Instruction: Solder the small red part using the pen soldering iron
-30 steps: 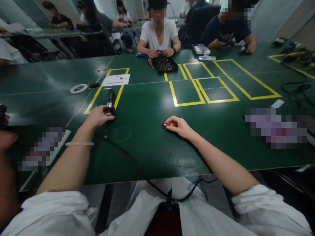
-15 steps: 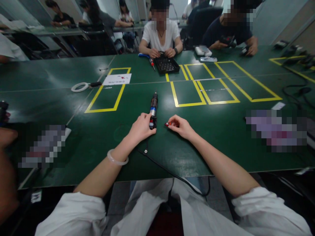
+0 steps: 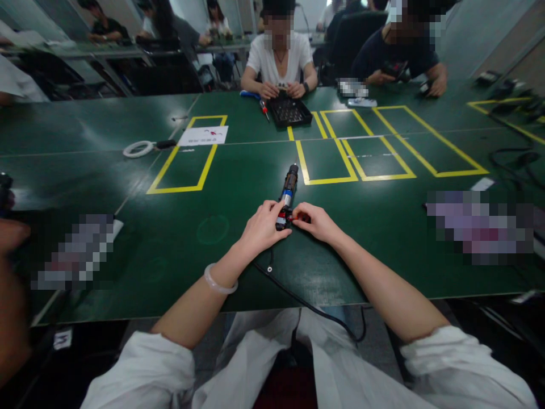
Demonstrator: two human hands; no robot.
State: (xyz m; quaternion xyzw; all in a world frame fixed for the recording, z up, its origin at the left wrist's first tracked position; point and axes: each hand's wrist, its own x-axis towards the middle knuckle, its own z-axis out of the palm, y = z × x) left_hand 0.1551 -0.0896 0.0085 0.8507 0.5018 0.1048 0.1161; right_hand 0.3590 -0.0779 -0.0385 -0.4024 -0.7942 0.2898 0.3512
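An electric screwdriver (image 3: 289, 187) with its inner parts showing lies in front of me, its thin tip pointing away. My left hand (image 3: 264, 224) is closed round its rear end from the left. My right hand (image 3: 315, 220) pinches a small red and black part (image 3: 295, 217) against the right side of the screwdriver's rear end. Fingers hide most of that part, and I cannot tell its kind. From the rear end a black cable (image 3: 306, 304) runs to the table's front edge, with a small metal ring (image 3: 269, 269) near it.
The green table (image 3: 170, 238) bears yellow tape outlines (image 3: 330, 182), a white paper card (image 3: 203, 136) and a white ring-shaped coil (image 3: 138, 149). Opposite, a person (image 3: 279, 57) works over a black tray (image 3: 290, 121), a red screwdriver (image 3: 264, 109) beside it. Blurred objects lie at left and right.
My left hand has moved right with the electric screwdriver, whose tip now leans right. The small red part in my right hand has come from apart to touching the rear end.
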